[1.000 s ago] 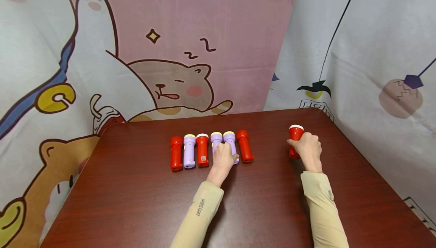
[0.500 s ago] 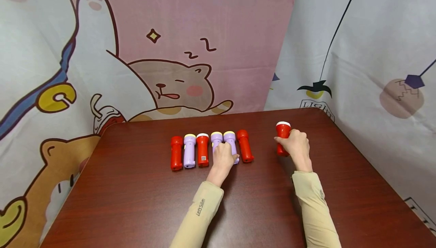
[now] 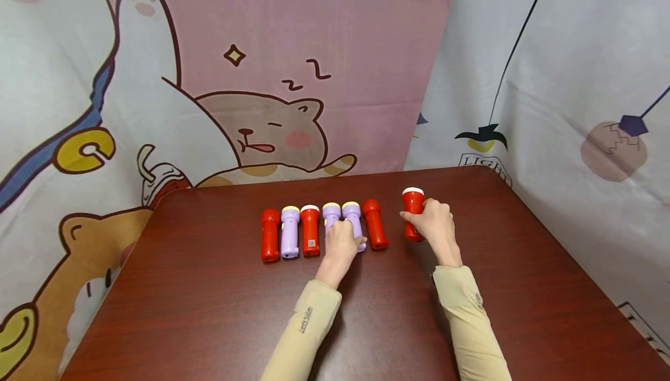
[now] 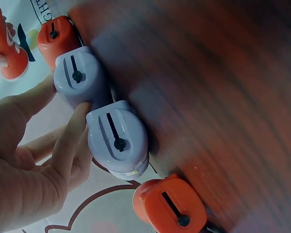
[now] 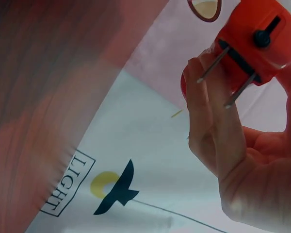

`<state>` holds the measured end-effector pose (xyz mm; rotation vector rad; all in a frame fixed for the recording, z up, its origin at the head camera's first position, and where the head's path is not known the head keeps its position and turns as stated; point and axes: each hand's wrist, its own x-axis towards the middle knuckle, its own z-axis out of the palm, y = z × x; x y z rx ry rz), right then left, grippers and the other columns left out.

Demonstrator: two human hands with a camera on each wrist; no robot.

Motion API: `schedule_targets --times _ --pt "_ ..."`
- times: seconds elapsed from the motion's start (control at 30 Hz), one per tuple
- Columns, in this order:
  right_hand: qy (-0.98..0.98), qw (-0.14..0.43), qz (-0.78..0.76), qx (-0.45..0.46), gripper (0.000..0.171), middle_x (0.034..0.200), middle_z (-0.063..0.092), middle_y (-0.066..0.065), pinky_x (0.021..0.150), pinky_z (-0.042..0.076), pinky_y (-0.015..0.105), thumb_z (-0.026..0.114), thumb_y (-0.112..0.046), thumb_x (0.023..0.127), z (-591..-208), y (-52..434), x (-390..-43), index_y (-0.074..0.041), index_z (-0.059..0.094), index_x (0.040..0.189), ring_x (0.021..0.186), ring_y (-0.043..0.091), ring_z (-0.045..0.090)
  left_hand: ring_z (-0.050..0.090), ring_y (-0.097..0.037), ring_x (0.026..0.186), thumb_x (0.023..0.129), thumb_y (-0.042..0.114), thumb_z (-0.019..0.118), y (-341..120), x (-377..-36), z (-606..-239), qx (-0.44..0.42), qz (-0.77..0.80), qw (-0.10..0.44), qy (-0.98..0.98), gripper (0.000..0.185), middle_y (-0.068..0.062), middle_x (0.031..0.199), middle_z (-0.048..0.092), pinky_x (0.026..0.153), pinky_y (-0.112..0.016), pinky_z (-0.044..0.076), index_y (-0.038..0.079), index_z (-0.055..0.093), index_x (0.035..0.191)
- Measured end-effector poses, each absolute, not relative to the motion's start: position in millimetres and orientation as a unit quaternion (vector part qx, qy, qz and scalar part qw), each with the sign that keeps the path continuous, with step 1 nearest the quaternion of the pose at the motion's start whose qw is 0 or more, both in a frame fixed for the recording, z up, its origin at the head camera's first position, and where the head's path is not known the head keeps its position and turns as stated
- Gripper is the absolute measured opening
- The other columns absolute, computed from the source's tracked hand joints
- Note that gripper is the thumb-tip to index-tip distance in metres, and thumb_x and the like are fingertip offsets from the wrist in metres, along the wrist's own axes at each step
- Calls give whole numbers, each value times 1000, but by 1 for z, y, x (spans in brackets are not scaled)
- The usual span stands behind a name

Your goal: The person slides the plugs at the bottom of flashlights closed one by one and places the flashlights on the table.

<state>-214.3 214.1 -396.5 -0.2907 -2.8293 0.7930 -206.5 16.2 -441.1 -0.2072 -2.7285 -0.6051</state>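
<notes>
Six small flashlights lie side by side on the dark wooden table (image 3: 209, 311): red (image 3: 270, 242), purple (image 3: 289, 232), red (image 3: 310, 230), purple (image 3: 331, 213), purple (image 3: 352, 213), red (image 3: 375, 225). My left hand (image 3: 340, 242) sits on the tail ends of the two middle purple ones, thumb and fingers curled around the right-hand purple flashlight (image 4: 80, 75). My right hand (image 3: 433, 224) grips a red flashlight with a white cap (image 3: 413, 203), just right of the row. Two metal prongs stick out of that red flashlight's tail (image 5: 262, 43).
Cartoon-print curtains hang close behind the table and along its right side. The table's right edge (image 3: 565, 253) and rounded far corners are near. Bare wood lies in front of the row and to both sides.
My right hand has carried the white-capped red flashlight leftward, from the right part of the table to close beside the row. My left hand has stayed put.
</notes>
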Motion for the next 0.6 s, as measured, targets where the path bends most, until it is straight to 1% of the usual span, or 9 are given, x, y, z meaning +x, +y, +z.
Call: schedule_targets --times 0.27,0.47,0.6 --pt "-953 91 275 -85 49 80 64 20 53 49 34 71 -40 80 -396 201 -214 6 60 96 62 28 58 65 -31 64 64 29 86 16 -206 -442 -71 -220 174 -957 35 -15 66 67 61 -37 51 0 69 73" --pt "-952 89 283 -76 49 81 64 20 55 52 35 71 -39 80 -394 193 -213 6 60 97 61 27 59 66 -32 64 66 31 85 17 -204 -440 -67 -215 177 -958 37 -15 68 68 60 -37 52 -1 70 75" --pt "-951 95 283 -73 48 78 64 19 54 51 34 72 -40 79 -394 188 -213 4 60 93 60 26 58 66 -30 65 67 32 84 19 -201 -436 -70 -206 178 -960 35 -13 69 68 59 -37 51 1 68 74"
